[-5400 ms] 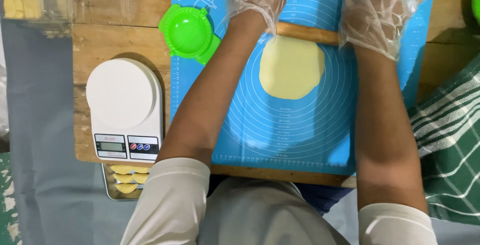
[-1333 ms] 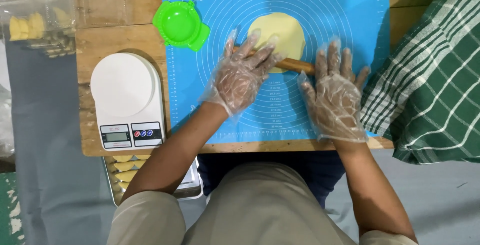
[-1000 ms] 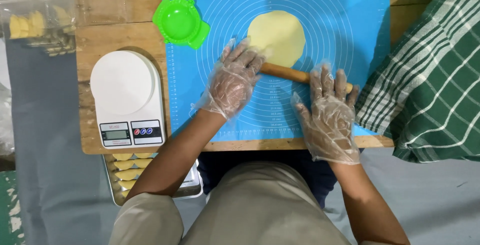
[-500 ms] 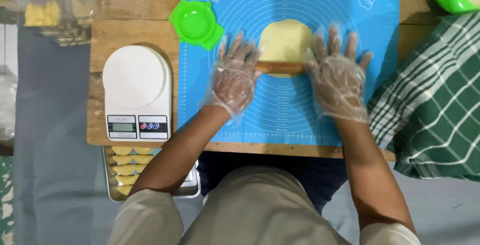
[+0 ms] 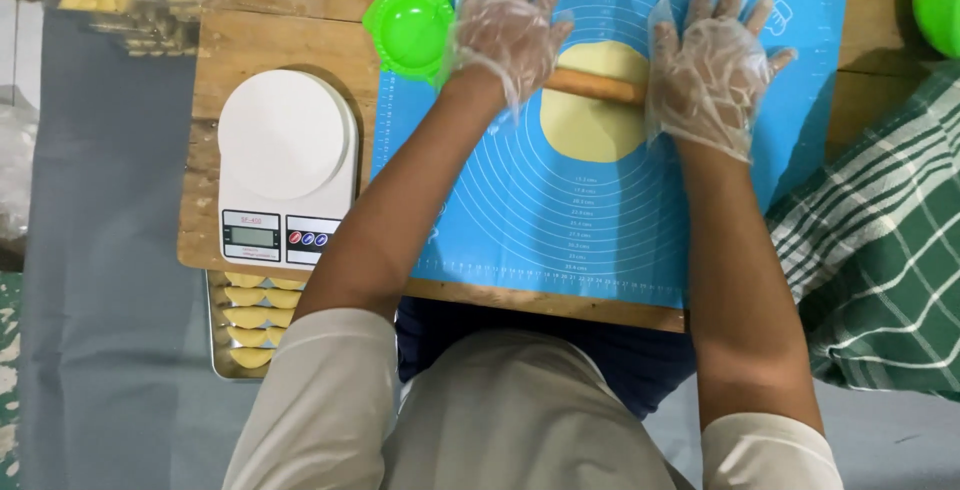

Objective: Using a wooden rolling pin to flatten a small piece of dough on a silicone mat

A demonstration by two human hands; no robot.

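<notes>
Pressing flat, the left hand [image 5: 508, 28] and right hand [image 5: 712, 72] lie open-palmed on the 2 ends of the rolling pin [image 5: 596, 85], keeping it level across the dough disc [image 5: 592, 122] at 12 o'clock on the blue mat [image 5: 560, 210].

A wooden table [image 5: 270, 45] carries a blue mat [image 5: 560, 220] and white scale [image 5: 287, 165].

Blue mat, pale yellow dough

Blue mat [image 5: 560, 220] with white rings; pale yellow dough [image 5: 592, 122]; tan rolling pin [image 5: 598, 85]; bright green mould [image 5: 412, 28]; white scale [image 5: 286, 165]; green-and-white checked cloth [image 5: 880, 270]; brown wooden table [image 5: 260, 45].
</notes>
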